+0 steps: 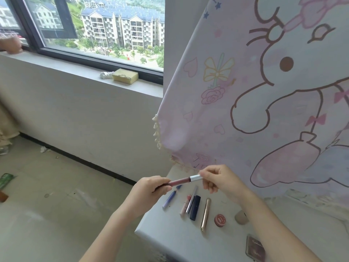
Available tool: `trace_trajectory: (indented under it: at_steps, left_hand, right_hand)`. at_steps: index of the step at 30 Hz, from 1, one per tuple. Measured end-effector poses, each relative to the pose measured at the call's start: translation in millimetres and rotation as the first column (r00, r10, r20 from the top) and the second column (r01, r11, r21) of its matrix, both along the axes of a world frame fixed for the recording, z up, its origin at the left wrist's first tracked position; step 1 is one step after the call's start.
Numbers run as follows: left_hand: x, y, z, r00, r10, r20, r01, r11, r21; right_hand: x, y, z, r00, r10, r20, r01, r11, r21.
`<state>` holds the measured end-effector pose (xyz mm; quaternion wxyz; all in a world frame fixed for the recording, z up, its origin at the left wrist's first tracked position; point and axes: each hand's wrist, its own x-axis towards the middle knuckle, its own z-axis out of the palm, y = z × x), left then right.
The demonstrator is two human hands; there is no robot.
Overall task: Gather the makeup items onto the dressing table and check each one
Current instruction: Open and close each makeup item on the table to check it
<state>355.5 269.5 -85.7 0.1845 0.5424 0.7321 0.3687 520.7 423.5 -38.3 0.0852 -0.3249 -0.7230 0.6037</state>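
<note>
I hold a lip gloss tube (181,181) level above the dressing table (170,237). My left hand (149,190) grips its dark pink body and my right hand (217,177) pinches its silver cap. Below them on the white tabletop lie a lilac pen-shaped item (169,199), a pink tube (185,205), a slim silver stick (191,199), a navy tube (195,208), a rose-gold tube (205,214), a small red round pot (220,220), a beige cap-like item (241,217) and a dark palette (255,247) partly behind my right forearm.
A pink cartoon-print cloth (264,91) hangs over the back of the table. A yellow sponge (125,76) sits on the window sill (75,70). Another person's hand (11,45) rests on the sill at far left. Litter lies on the floor at left.
</note>
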Motion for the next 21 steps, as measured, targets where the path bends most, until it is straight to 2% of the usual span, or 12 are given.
trace_trajectory:
  at_steps: [3, 6, 10, 13, 21]
  left_hand:
    - [-1, 2, -2, 1.000, -0.001, -0.002, 0.001, 1.000, -0.007]
    - [1, 6, -3, 1.000, -0.005, 0.027, 0.006, 1.000, -0.015]
    - [4, 9, -4, 0.997, -0.012, 0.072, 0.017, 0.998, -0.061]
    - [5, 9, -5, 0.989, 0.007, 0.148, 0.009, 0.994, -0.109]
    - [5, 10, -14, 0.930, 0.140, 0.339, -0.091, 0.984, -0.156]
  right_hand:
    - [5, 3, -1, 0.998, -0.023, -0.054, 0.021, 0.999, -0.033]
    - [4, 3, -3, 0.998, -0.048, -0.030, 0.046, 0.996, -0.083]
    - [5, 7, -9, 0.992, -0.120, -0.028, 0.120, 0.993, -0.010]
    - [8, 15, -10, 0.986, -0.161, -0.046, 0.161, 0.987, -0.006]
    - [0, 21, -24, 0.990, -0.139, -0.003, 0.139, 0.990, 0.006]
